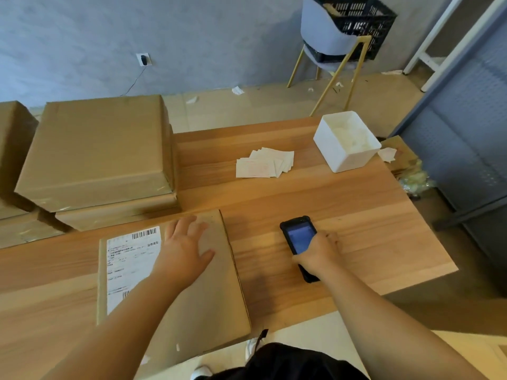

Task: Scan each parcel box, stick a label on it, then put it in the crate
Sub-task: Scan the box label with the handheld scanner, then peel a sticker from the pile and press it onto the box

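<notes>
Squarely at the desk's (356, 229) near edge lies a box (208, 297) with a printed sheet (129, 264) on its left half. The left hand (186, 253) rests flat on the box top, fingers (189, 222) straight and spread, holding nothing. Just right of the box, the right hand (319, 253) curls its fingers round a black scanner (297, 237), screen up. Loose labels (263, 163) lie farther back, near a white bin (343, 157). More boxes (96, 149) are stacked at the left. The crate (356, 20) sits on a chair (326, 31) by the wall.
</notes>
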Available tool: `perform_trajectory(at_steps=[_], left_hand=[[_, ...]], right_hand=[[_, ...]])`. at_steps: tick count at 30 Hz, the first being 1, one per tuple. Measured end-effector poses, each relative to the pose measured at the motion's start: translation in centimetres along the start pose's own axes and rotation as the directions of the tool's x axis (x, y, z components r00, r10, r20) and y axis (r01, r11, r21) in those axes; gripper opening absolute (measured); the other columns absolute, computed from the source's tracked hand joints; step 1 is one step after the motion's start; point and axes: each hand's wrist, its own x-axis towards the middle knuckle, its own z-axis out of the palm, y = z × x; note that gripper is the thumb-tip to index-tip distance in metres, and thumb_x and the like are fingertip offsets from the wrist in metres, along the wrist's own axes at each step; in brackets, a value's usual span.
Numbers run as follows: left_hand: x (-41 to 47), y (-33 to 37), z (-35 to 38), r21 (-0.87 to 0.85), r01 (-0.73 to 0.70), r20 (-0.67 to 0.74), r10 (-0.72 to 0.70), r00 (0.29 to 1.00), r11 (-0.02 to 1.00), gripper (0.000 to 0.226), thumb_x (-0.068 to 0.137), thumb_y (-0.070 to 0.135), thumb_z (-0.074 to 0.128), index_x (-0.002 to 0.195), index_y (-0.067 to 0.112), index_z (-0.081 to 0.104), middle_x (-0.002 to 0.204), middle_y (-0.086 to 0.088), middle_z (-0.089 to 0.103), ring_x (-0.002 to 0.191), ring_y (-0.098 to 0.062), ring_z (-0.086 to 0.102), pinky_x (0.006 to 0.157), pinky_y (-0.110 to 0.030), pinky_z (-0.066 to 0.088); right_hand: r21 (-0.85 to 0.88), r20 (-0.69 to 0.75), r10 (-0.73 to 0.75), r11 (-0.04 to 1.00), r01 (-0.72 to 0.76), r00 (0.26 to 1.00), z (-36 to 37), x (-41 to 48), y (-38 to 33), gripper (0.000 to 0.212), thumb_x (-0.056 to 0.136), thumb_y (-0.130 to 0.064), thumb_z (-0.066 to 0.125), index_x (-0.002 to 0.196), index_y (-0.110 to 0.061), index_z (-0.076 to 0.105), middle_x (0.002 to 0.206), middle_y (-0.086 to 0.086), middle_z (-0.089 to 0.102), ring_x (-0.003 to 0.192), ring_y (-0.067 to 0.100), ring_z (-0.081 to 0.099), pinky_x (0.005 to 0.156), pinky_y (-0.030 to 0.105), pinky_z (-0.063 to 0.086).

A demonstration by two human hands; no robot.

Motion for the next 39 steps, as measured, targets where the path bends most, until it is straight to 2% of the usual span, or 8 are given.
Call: perform_trajectory(at_steps=[7, 11, 17, 22, 24, 31, 36, 39], left_hand=[[2.2, 1.3, 0.8, 0.041, 0.063, 0.011, -0.063, 0.998, 0.997, 0.057, 0.079, 0.044, 0.066, 0.130, 0.022, 0.052, 0.137, -0.003, 0.043, 0.127, -0.031, 0.033, 0.104, -0.043, 0.031], [3.0, 1.1, 0.7, 0.064, 0.106, -0.016, -0.106, 0.994, 0.992, 0.049, 0.079, 0.048, 0.064, 0.121, 0.024, 0.056, 0.127, -0.001, 0.048, 0.119, -0.031, 0.036, 0.099, -0.044, 0.032], [5.8, 1.3, 0.1, 0.069, 0.174, 0.024, -0.176, 0.984, 0.982, 0.044, 0.082, 0.056, 0.055, 0.119, 0.032, 0.053, 0.122, 0.003, 0.050, 0.118, -0.026, 0.042, 0.096, -0.045, 0.034], [7.7, 0.9, -0.7, -0.058, 0.150, 0.060, -0.147, 0.987, 0.987, 0.026, 0.080, 0.047, 0.063, 0.097, 0.027, 0.065, 0.099, 0.005, 0.058, 0.099, -0.021, 0.054, 0.085, -0.039, 0.045], [8.1, 0.7, -0.8, -0.111, 0.143, 0.057, -0.138, 0.989, 0.983, 0.021, 0.078, 0.043, 0.067, 0.089, 0.025, 0.067, 0.090, 0.007, 0.057, 0.091, -0.018, 0.055, 0.080, -0.038, 0.047], [7.7, 0.4, -0.3, -0.150, 0.112, -0.055, -0.121, 0.991, 0.982, 0.018, 0.069, 0.036, 0.079, 0.078, 0.021, 0.071, 0.079, 0.008, 0.059, 0.076, -0.016, 0.056, 0.061, -0.026, 0.040], [7.7, 0.5, -0.5, -0.191, 0.134, -0.044, -0.145, 0.988, 0.972, 0.025, 0.070, 0.037, 0.078, 0.084, 0.017, 0.073, 0.085, 0.002, 0.062, 0.082, -0.019, 0.056, 0.070, -0.036, 0.049], [7.6, 0.5, -0.5, -0.196, 0.133, -0.064, -0.148, 0.987, 0.972, 0.025, 0.070, 0.036, 0.078, 0.084, 0.016, 0.073, 0.085, 0.001, 0.062, 0.083, -0.020, 0.057, 0.071, -0.035, 0.049]], right_hand=[[-0.090, 0.002, -0.024, 0.996, 0.024, 1.000, 0.6, 4.0, -0.5, 0.100, 0.053, -0.057, 0.083, 0.128, -0.010, 0.035, 0.126, 0.008, 0.037, 0.108, 0.025, 0.044, 0.072, 0.035, 0.045], [-0.188, 0.045, -0.039, 0.981, 0.047, 0.998, -0.1, 5.8, -1.5, 0.112, 0.056, -0.075, 0.070, 0.137, -0.007, 0.031, 0.132, 0.010, 0.037, 0.118, 0.028, 0.040, 0.085, 0.039, 0.045], [-0.121, -0.040, -0.216, 0.970, 0.210, 0.976, -3.8, 8.9, -6.9, 0.078, 0.083, -0.055, 0.061, 0.136, -0.005, 0.036, 0.140, 0.015, 0.039, 0.127, 0.032, 0.037, 0.098, 0.041, 0.039], [0.042, -0.020, -0.371, 0.927, 0.372, 0.928, -5.9, 12.1, -11.5, 0.044, 0.091, -0.036, 0.057, 0.124, -0.009, 0.049, 0.123, 0.011, 0.052, 0.104, 0.027, 0.056, 0.082, 0.042, 0.053], [0.051, -0.032, -0.384, 0.921, 0.386, 0.923, -6.1, 13.5, -13.2, 0.042, 0.092, -0.034, 0.056, 0.123, -0.007, 0.049, 0.119, 0.011, 0.055, 0.099, 0.027, 0.058, 0.075, 0.037, 0.053], [0.092, -0.027, -0.240, 0.966, 0.241, 0.970, -3.8, 16.3, -16.3, 0.054, 0.089, -0.037, 0.063, 0.126, -0.004, 0.043, 0.124, 0.014, 0.050, 0.103, 0.034, 0.058, 0.073, 0.037, 0.049], [0.315, -0.056, -0.159, 0.934, 0.168, 0.986, -3.1, 17.0, -15.8, 0.037, 0.085, -0.023, 0.070, 0.114, -0.005, 0.055, 0.107, 0.012, 0.065, 0.093, 0.030, 0.063, 0.067, 0.032, 0.047], [0.312, -0.079, -0.161, 0.933, 0.178, 0.984, -3.5, 17.0, -15.3, 0.029, 0.085, -0.021, 0.069, 0.108, -0.006, 0.059, 0.102, 0.011, 0.067, 0.090, 0.029, 0.063, 0.068, 0.033, 0.049]])
